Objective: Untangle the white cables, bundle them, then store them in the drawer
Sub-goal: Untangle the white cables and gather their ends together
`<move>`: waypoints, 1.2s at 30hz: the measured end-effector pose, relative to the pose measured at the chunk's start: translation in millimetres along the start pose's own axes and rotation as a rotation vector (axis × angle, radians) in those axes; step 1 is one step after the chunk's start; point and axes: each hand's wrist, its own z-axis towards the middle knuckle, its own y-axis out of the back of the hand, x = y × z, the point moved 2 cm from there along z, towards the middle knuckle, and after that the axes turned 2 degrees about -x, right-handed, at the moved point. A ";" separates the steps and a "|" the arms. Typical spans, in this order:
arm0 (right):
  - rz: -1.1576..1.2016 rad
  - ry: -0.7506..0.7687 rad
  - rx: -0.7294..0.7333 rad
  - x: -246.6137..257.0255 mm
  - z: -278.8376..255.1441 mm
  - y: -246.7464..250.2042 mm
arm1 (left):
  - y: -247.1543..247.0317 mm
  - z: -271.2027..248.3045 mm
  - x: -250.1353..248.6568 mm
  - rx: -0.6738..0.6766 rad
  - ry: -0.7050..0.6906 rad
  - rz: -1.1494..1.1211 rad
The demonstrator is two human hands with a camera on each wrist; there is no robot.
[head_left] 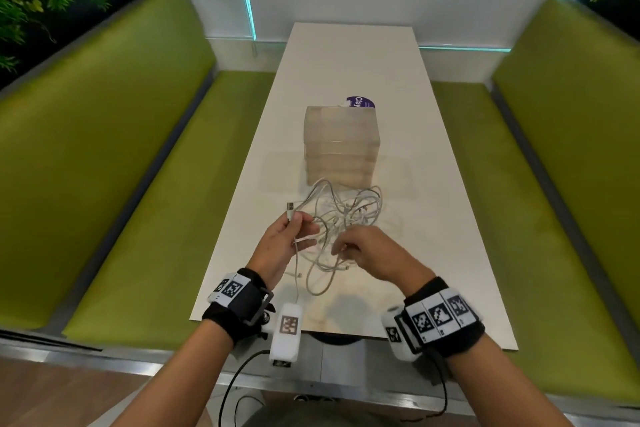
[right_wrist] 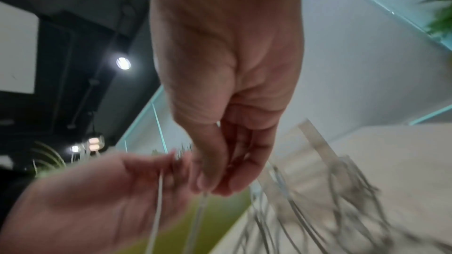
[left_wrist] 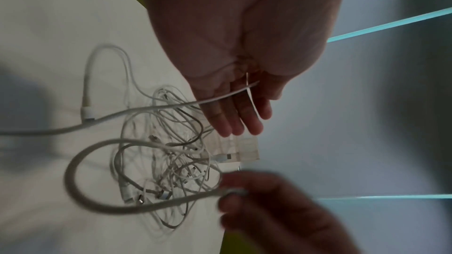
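Observation:
A tangle of white cables [head_left: 349,215] lies on the white table [head_left: 433,218], just in front of a translucent drawer unit [head_left: 341,146] whose drawers are closed. My left hand [head_left: 294,234] is raised over the table's near left part and holds one cable, whose USB plug [head_left: 290,209] sticks up above the fingers. In the left wrist view that cable [left_wrist: 171,104] runs across the fairly straight fingers [left_wrist: 234,119]. My right hand [head_left: 346,248] pinches another strand between thumb and fingertips [right_wrist: 212,183], close beside the left hand. A loop [head_left: 317,282] hangs from the hands toward the near edge.
A purple-labelled item [head_left: 360,102] sits behind the drawer unit. Green benches [head_left: 138,184] flank the long table on both sides. A white wall with teal light strips closes the far end, and plants stand in the upper corners.

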 end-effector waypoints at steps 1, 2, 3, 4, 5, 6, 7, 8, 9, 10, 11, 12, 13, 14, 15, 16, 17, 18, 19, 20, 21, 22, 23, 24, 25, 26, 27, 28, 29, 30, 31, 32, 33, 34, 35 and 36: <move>0.068 0.012 -0.022 8.5 1.9 9.6 | -3.4 2.4 1.5 0.017 0.003 0.013; 0.150 0.009 -0.061 15.0 4.4 17.4 | -7.2 3.9 2.7 0.035 0.004 0.035; 0.229 0.001 -0.106 20.4 7.0 23.5 | -11.6 5.0 3.8 0.049 0.008 0.056; 0.291 -0.005 -0.158 24.7 10.0 27.7 | -16.0 5.3 4.2 0.057 0.015 0.068; 0.332 -0.011 -0.213 28.5 12.9 30.9 | -20.2 5.5 4.3 0.064 0.022 0.072; 0.365 -0.018 -0.262 30.8 15.8 32.9 | -23.9 5.6 3.9 0.072 0.028 0.063; 0.400 -0.028 -0.299 32.8 17.9 34.5 | -27.5 5.2 2.8 0.082 0.035 0.039; 0.437 -0.036 -0.326 33.8 19.5 35.2 | -30.3 4.2 1.6 0.093 0.040 0.011; 0.466 -0.037 -0.347 34.6 20.6 35.7 | -32.1 3.7 0.7 0.105 0.042 -0.008; 0.488 -0.035 -0.364 34.3 21.6 35.0 | -33.1 2.7 -0.1 0.115 0.035 -0.009; 0.504 -0.034 -0.374 34.8 21.9 34.3 | -33.1 2.6 0.3 0.120 0.024 0.008; 0.525 -0.031 -0.376 35.2 22.4 33.2 | -33.2 2.3 0.8 0.124 0.012 0.032; 0.556 -0.027 -0.364 36.3 22.6 31.9 | -33.2 1.9 1.4 0.128 0.002 0.053; 0.600 -0.019 -0.342 36.6 23.4 30.3 | -33.3 1.4 1.7 0.135 -0.004 0.060; 0.635 -0.013 -0.319 36.7 24.3 29.3 | -33.1 0.6 1.6 0.139 -0.008 0.054; 0.654 -0.006 -0.300 35.5 25.2 28.9 | -32.4 0.3 1.2 0.141 -0.011 0.047; 0.659 -0.001 -0.282 35.2 25.5 29.5 | -32.0 0.1 0.5 0.146 -0.012 0.046; 0.659 0.003 -0.267 33.8 26.3 29.7 | -31.3 0.2 0.0 0.155 -0.013 0.050; 0.658 0.007 -0.256 34.5 26.7 30.1 | -31.0 0.7 -0.7 0.172 -0.011 0.058; 0.661 0.008 -0.264 34.8 27.5 29.9 | -30.9 1.0 -2.0 0.197 -0.011 0.068; 0.667 0.005 -0.301 35.9 27.5 30.1 | -31.1 1.4 -3.7 0.221 -0.014 0.084; 0.669 -0.003 -0.369 35.4 27.7 29.6 | -31.3 2.1 -6.5 0.232 -0.020 0.097; 0.672 -0.023 -0.454 33.8 26.6 28.7 | -30.7 2.8 -10.5 0.221 -0.027 0.101; 0.674 -0.050 -0.530 28.5 25.6 27.0 | -28.9 4.3 -15.5 0.183 -0.035 0.085; 0.660 -0.078 -0.555 21.0 24.3 23.9 | -25.5 5.8 -21.6 0.131 -0.042 0.040; 0.627 -0.086 -0.498 13.3 23.5 17.3 | -20.6 7.9 -28.1 0.074 -0.048 -0.033; 0.559 -0.059 -0.352 9.0 22.8 8.4 | -15.5 10.3 -35.4 0.025 -0.052 -0.128; 0.440 -0.005 -0.165 5.1 23.1 -4.1 | -11.0 12.5 -42.2 -0.009 -0.055 -0.235; 0.319 0.060 -0.004 4.3 23.6 -17.0 | -8.0 14.2 -48.7 -0.029 -0.059 -0.328; 0.239 0.116 0.079 4.6 26.2 -29.4 | -6.7 15.3 -54.1 -0.039 -0.062 -0.389; 0.221 0.158 0.088 8.3 28.8 -37.7 | -7.0 15.7 -58.3 -0.041 -0.066 -0.419; 0.224 0.183 0.053 10.6 33.2 -43.5 | -7.9 14.8 -61.8 -0.033 -0.069 -0.434; 0.220 0.203 -0.003 12.2 37.9 -46.3 | -8.7 13.3 -65.3 -0.022 -0.075 -0.442; 0.188 0.206 -0.055 10.7 43.3 -47.3 | -8.7 11.5 -69.1 -0.012 -0.083 -0.451; 0.148 0.188 -0.081 6.1 48.5 -46.2 | -7.2 9.7 -73.8 -0.006 -0.096 -0.460; 0.115 0.136 -0.088 -1.4 53.6 -42.4 | -3.4 8.2 -79.4 -0.007 -0.117 -0.471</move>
